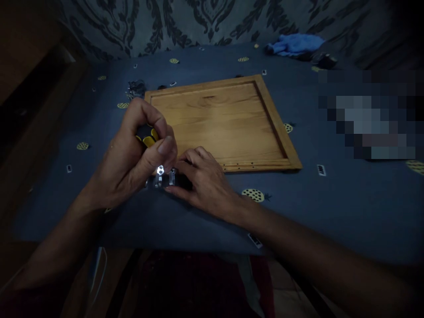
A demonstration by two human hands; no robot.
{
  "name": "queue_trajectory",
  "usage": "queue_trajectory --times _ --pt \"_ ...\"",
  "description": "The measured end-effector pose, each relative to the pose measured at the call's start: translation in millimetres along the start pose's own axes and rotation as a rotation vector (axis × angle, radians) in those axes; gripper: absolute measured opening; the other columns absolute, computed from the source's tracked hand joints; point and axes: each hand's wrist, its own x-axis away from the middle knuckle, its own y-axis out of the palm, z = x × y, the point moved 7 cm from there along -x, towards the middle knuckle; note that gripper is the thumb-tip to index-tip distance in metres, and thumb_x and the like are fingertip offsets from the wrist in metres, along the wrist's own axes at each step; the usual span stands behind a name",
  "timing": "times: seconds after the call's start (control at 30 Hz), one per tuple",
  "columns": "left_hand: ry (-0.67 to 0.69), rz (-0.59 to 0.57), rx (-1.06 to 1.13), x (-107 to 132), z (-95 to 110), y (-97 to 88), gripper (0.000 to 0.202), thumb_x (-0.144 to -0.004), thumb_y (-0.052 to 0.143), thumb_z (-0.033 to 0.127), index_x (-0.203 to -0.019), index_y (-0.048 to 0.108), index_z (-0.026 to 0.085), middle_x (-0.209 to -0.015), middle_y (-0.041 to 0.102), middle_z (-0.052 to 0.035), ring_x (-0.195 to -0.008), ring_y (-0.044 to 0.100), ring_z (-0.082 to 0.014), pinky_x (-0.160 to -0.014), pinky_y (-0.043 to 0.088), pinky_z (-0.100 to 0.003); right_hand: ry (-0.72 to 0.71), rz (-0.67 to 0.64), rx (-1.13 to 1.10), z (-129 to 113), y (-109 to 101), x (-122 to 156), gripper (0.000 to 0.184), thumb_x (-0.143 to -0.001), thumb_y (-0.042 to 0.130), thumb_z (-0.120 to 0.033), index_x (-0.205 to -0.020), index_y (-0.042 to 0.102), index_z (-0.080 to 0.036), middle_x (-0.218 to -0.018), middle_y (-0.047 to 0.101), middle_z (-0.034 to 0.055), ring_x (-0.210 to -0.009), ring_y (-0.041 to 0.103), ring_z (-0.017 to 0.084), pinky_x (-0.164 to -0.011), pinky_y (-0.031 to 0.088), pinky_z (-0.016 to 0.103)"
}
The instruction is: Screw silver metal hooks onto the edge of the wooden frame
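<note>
A framed wooden cabinet door (218,119) lies flat on the patterned cloth, with small holes along its near edge. At that edge's left end, a shiny metal hinge (159,176) sticks out toward me. My left hand (142,150) is closed around a screwdriver with a yellow-and-black handle (149,140), right above the hinge; its shaft and tip are hidden. My right hand (202,179) rests at the near edge, thumb and fingers pinching the hinge's right side. How far its fingers cover the hinge cannot be made out.
A dark blue cloth (198,225) with pineapple prints covers the surface. A small heap of metal hardware (135,88) sits beyond the door's far left corner. A crumpled blue cloth (296,44) lies at the back right. Dark wooden furniture (36,110) borders the left side.
</note>
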Motion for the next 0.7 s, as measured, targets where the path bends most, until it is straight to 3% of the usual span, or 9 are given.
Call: queue_trajectory --times 0.2,0.27,0.37,0.43,0.7 --pt "0.064 -0.03 0.034 -2.9 3.1 -1.2 0.008 -0.1 0.06 0.025 -0.097 0.052 0.025 -0.073 0.064 0.0029 -0.056 0.064 -0.0127 -0.049 0.052 -0.027 0.008 -0.009 0.01 -0.4 -0.9 0.3 0.043 -0.093 0.067 -0.053 -0.11 0.07 -0.014 -0.105 0.064 0.0118 -0.098 0.051 0.028 -0.086 0.047 0.043" --pt "0.118 0.068 0.095 -4.2 7.4 -9.1 0.009 -0.099 0.061 0.023 -0.097 0.053 0.022 -0.071 0.065 0.0035 -0.056 0.064 -0.0109 -0.047 0.05 -0.025 0.009 -0.006 0.013 -0.3 -0.9 0.4 0.045 -0.092 0.067 -0.053 -0.111 0.07 -0.013 -0.105 0.064 0.0123 -0.098 0.052 0.028 -0.085 0.048 0.043" --pt "0.201 0.308 0.184 -1.8 12.8 -27.1 0.006 -0.099 0.063 0.02 -0.098 0.057 0.019 -0.065 0.064 0.0059 -0.056 0.06 -0.0084 -0.05 0.051 -0.025 0.001 -0.003 0.005 -0.2 0.1 0.8 0.049 -0.093 0.065 -0.055 -0.114 0.07 -0.011 -0.106 0.065 0.0134 -0.1 0.053 0.029 -0.084 0.049 0.043" --pt "0.217 0.385 0.213 0.0 11.8 -33.2 0.004 -0.1 0.062 0.018 -0.098 0.059 0.019 -0.063 0.062 0.0075 -0.055 0.059 -0.0077 -0.051 0.053 -0.025 -0.001 0.0 -0.006 0.3 0.5 1.0 0.05 -0.095 0.062 -0.057 -0.115 0.069 -0.012 -0.108 0.066 0.0138 -0.101 0.054 0.029 -0.083 0.05 0.043" --pt "0.196 0.301 0.208 -5.7 0.6 -27.2 0.015 -0.098 0.065 0.021 -0.092 0.051 0.021 -0.058 0.061 0.0084 -0.047 0.06 -0.0072 -0.041 0.05 -0.022 -0.009 0.017 -0.014 0.0 -1.7 1.4 0.054 -0.094 0.063 -0.056 -0.118 0.069 -0.008 -0.107 0.066 0.0142 -0.101 0.055 0.028 -0.085 0.051 0.044"
